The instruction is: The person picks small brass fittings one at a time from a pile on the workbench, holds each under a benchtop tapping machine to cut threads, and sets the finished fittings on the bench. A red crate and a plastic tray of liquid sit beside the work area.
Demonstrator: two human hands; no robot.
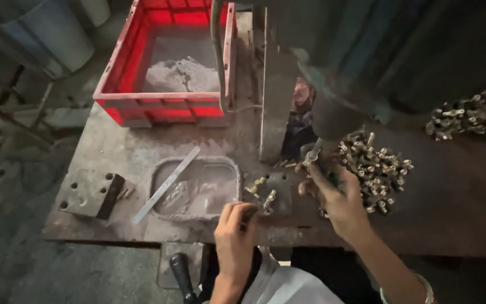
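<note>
Small brass fittings (261, 194) on the bench under the drill spindle (315, 151) — likely hard, light, oily-slick, best pinched by the body; left hand (235, 231) pinching one, right hand (336, 197) closed on another.

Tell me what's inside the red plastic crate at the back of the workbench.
The red crate holds a heap of grey metal shavings or dust, piled toward the near side. A hanging cable crosses its right edge, and the near wall hides the crate's bottom.
</note>
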